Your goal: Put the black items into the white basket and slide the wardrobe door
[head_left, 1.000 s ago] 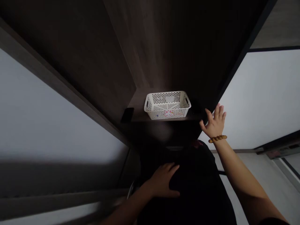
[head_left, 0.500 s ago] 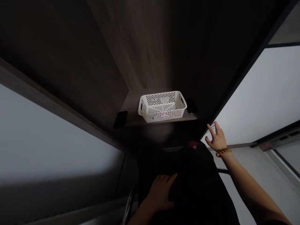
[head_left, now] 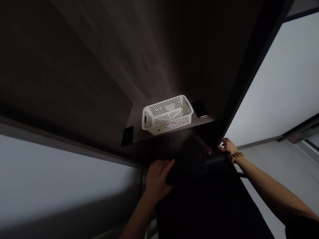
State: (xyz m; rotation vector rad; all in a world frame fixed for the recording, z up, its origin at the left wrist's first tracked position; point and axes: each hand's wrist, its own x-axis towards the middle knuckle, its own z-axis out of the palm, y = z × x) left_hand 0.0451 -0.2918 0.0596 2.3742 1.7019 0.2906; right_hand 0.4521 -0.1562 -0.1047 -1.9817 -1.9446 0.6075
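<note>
My left hand is low in the middle of the view, against dark clothing. Its fingers are stretched and the thumb stands apart; nothing shows in it. My right hand, wearing a yellow-brown beaded bracelet, is beside the dark panel's lower right edge. Its thumb and fingers curl toward each other in a ring, and what they hold, if anything, I cannot make out. Beyond both hands a white perforated plastic basket with stickers on its front stands on a brown wooden shelf. No contents show in it.
A black phone lies right of the basket. Another dark, flat, phone-like thing is at the shelf's left end. Dark wooden panels enclose the shelf. A pale wall rises at right, above a grey floor.
My left hand has moved up and slightly left, closer to the shelf. My right hand's spread fingers have curled in, a little lower. The view has tilted, turning the basket slightly.
</note>
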